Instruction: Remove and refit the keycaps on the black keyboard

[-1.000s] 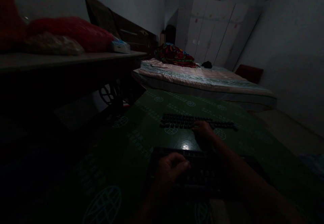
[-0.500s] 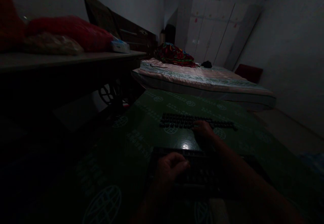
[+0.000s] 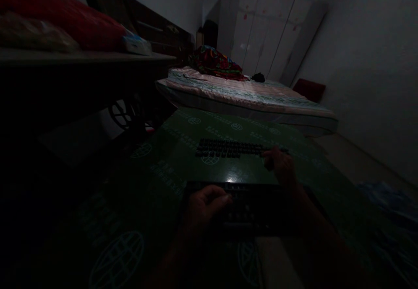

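A dark keyboard base [image 3: 241, 226] lies on the green tabletop close to me, its details mostly lost in shadow. My left hand [image 3: 207, 206] rests over the base's left part, thumb and forefinger pinched together; anything between them is too dark to make out. Farther off, several black keycaps [image 3: 218, 147] are laid out in rows on the table. At the right part of these rows is my right hand [image 3: 280, 164], its fingers closed and bent downward. What they hold, if anything, is hidden in the dark.
The green table [image 3: 170, 158] carries white globe prints. Beyond it stands a bed [image 3: 248, 95] with a bundled red blanket [image 3: 215, 64]. On the left, a raised surface [image 3: 98, 58] bears a red bag [image 3: 65, 18]. A pale block-like thing [image 3: 276, 260] sits at the near edge.
My right hand has moved right along the keycap rows, and its fingers now point down. My left hand keeps its pinch over the base. The whole view has shifted slightly.
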`<state>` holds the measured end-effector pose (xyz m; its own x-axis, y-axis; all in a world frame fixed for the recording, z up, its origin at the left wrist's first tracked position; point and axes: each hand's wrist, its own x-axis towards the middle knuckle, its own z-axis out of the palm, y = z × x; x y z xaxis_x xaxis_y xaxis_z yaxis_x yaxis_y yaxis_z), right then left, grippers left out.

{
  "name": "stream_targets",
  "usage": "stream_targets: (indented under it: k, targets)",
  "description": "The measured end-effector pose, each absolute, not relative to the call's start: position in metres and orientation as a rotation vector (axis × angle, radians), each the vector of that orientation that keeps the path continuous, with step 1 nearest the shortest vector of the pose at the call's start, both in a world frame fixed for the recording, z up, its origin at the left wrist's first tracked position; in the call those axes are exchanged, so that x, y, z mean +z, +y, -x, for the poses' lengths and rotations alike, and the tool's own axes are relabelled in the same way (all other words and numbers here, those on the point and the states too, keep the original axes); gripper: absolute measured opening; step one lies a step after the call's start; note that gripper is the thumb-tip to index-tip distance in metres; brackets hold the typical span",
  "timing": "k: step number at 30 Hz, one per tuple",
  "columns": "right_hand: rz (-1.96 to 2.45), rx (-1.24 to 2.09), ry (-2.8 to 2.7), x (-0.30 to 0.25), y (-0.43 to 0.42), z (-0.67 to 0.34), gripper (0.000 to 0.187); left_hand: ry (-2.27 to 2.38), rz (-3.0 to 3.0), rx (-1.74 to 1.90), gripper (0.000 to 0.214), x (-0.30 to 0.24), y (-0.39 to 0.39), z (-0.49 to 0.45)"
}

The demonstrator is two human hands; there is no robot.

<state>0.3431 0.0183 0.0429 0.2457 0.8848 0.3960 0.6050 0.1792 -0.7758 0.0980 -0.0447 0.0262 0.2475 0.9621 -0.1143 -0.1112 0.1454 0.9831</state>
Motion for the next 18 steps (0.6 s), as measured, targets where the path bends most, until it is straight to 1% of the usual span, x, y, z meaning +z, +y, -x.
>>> stream_targets:
  k: [3, 5, 7, 10, 11, 14, 18]
  targets:
    - [1.55, 0.388, -1.391, 0.048, -0.009, -0.347, 0.067, 1.025, -1.203, 0.98, 0.016, 0.028, -0.043, -0.097]
    - [1.562, 0.534, -1.397, 0.051, -0.021, -0.347, 0.061, 1.083, -1.306, 0.943, 0.016, 0.028, -0.043, -0.096]
    - [1.544, 0.758, -1.462, 0.055, -0.028, -0.346, 0.048, 1.144, -1.426, 0.907, 0.017, 0.028, -0.043, -0.097]
    - [1.443, 1.109, -1.612, 0.063, -0.035, -0.345, 0.022, 1.187, -1.563, 0.88, 0.018, 0.027, -0.044, -0.102]
    - [1.402, 1.189, -1.647, 0.064, -0.036, -0.345, 0.017, 1.201, -1.603, 0.873, 0.018, 0.027, -0.045, -0.104]
    - [1.325, 1.316, -1.715, 0.065, -0.038, -0.344, 0.018, 1.264, -1.771, 0.82, 0.019, 0.031, -0.048, -0.11]
    - [1.326, 1.33, -1.804, 0.063, -0.037, -0.338, 0.016, 1.227, -2.108, 0.656, 0.017, 0.039, -0.053, -0.114]
